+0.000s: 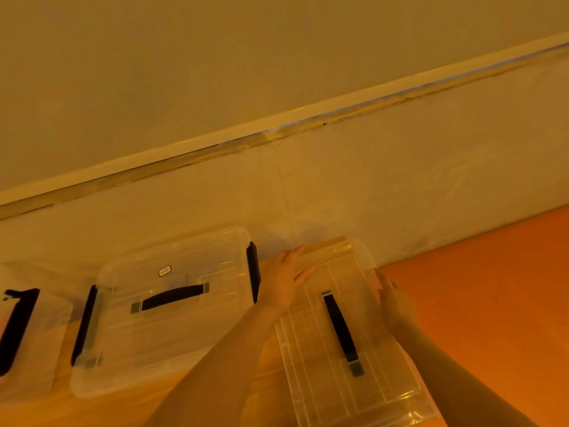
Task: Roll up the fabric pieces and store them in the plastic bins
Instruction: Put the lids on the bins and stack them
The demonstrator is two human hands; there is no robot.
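Observation:
A clear plastic lid [345, 328] with a black strap handle lies lower right of centre, held at both sides. My left hand [283, 278] grips its far left edge, thumb on top. On the right edge, my right hand [394, 300] holds the lid with its fingers curled at the rim. Whether a bin sits under this lid I cannot tell. To the left stands a closed clear bin [172, 309] with black side latches and a black handle. No rolled fabric shows.
Part of another clear bin [27, 331] with black trim shows at the far left edge. A pale wall with a skirting strip [277, 134] runs behind the bins. An orange surface [492, 303] covers the floor on the right, and wooden floor [123, 408] lies below.

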